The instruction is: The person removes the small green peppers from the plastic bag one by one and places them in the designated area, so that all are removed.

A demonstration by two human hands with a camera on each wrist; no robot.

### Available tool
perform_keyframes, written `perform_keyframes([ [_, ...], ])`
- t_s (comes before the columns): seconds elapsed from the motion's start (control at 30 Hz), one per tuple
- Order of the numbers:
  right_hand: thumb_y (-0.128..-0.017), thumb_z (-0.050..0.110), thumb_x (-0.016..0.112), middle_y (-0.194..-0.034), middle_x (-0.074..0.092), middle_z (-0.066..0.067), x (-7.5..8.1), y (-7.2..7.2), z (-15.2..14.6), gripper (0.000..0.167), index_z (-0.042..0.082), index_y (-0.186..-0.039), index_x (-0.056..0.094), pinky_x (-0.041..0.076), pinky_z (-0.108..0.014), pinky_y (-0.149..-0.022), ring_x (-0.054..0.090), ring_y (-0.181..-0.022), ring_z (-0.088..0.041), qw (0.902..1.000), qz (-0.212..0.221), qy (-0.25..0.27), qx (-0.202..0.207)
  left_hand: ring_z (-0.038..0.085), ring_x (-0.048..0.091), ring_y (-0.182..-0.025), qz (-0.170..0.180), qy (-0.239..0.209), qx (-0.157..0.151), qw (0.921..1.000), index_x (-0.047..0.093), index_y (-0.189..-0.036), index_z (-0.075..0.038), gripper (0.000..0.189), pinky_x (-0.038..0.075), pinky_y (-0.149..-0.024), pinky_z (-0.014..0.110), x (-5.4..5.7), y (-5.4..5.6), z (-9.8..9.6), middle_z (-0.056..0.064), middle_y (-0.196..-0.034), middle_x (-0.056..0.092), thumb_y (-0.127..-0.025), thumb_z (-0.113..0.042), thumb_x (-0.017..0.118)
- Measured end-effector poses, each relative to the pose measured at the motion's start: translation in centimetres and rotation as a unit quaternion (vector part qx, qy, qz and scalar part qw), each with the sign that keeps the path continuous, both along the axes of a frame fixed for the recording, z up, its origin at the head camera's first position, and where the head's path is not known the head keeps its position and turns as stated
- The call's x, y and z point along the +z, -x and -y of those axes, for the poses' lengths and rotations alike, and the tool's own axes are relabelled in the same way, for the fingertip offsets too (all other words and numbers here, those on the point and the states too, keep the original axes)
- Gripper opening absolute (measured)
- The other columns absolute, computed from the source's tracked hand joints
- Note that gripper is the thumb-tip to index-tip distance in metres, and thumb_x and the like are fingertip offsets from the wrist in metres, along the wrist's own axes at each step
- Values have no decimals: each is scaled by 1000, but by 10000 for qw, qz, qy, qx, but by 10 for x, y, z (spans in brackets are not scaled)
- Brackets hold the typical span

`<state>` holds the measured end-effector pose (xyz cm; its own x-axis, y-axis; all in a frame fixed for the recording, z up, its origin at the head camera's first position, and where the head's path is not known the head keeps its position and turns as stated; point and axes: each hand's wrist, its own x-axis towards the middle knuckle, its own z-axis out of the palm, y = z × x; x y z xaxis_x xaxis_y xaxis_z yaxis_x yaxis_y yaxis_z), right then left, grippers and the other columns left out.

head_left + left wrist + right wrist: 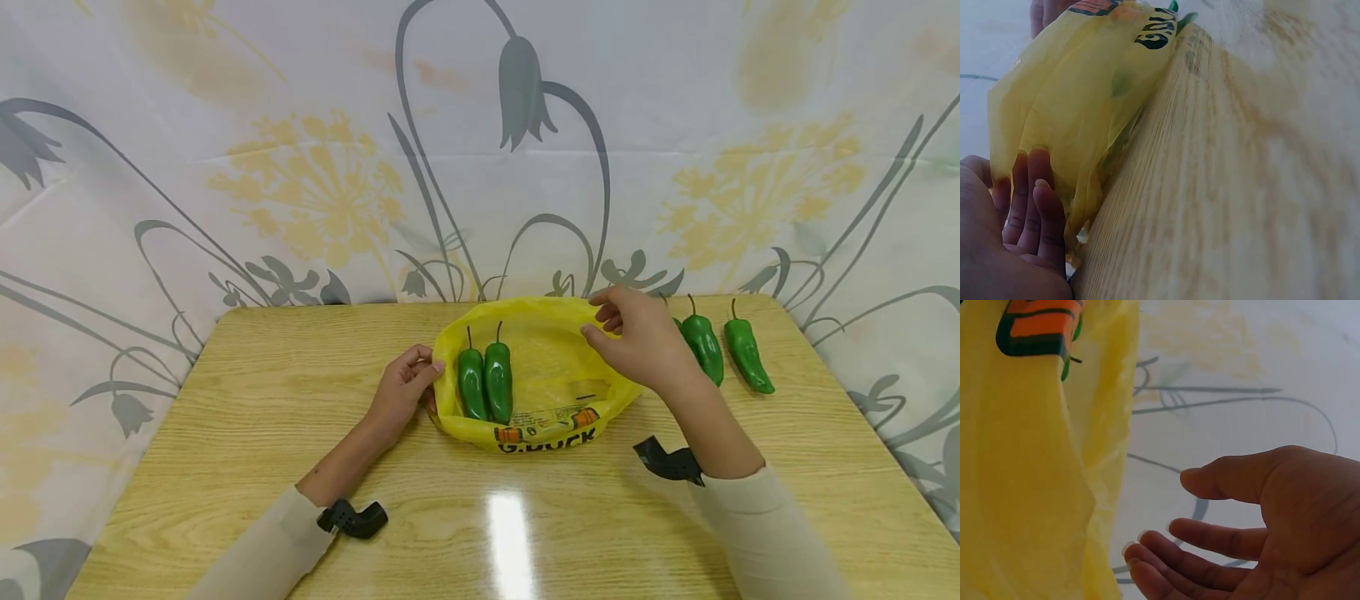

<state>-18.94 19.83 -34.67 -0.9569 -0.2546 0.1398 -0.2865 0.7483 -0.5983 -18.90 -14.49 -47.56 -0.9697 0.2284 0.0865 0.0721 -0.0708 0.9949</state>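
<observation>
A yellow plastic bag (540, 358) with "G.DUCK" print sits on the table, its mouth spread wide. Inside it on the left, two green peppers (471, 383) lie side by side, stems pointing away. My left hand (405, 387) holds the bag's left rim, thumb over the edge and fingers along the outer side; the left wrist view shows these fingers against the yellow film (1079, 94). Above the right rim hovers my right hand (637, 337), fingers loosely bent and thumb apart. Nothing is in its grasp in the right wrist view, where the bag (1029, 456) stands beside the fingertips.
Beyond the right hand, more green peppers (746, 354) lie on the wooden table (300, 367), one partly hidden by that hand. A floral-patterned cloth (480, 208) rises behind the table's far edge. Each wrist carries a black camera mount (352, 518).
</observation>
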Motion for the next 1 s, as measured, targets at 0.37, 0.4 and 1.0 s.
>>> perform_keyframes([
  [0.37,-99,15,74,-118,67,-22,-19,0,28,43,-6,-135,62,56,-54,-95,66,-108,-39,9990,-68,-330,299,16,56,-56,-19,15,-13,10000,55,-112,2,13,53,-54,26,-1,1,0,-2,-77,69,-109,-11,57],
  [0.4,-99,16,75,-118,67,-22,-21,0,31,44,-5,-135,62,56,-54,-95,66,-108,-39,9989,-61,-343,314,16,57,-56,-23,15,-11,10000,55,-111,3,14,53,-54,26,-1,0,0,-1,-77,69,-109,-11,57],
  [1.0,-95,26,82,-127,63,-23,-54,-4,68,55,-3,-137,62,58,-49,-92,63,-112,-36,9975,57,-413,563,17,56,-55,-34,35,-16,10000,56,-112,1,12,52,-53,26,1,0,0,-1,-77,69,-109,-10,56],
])
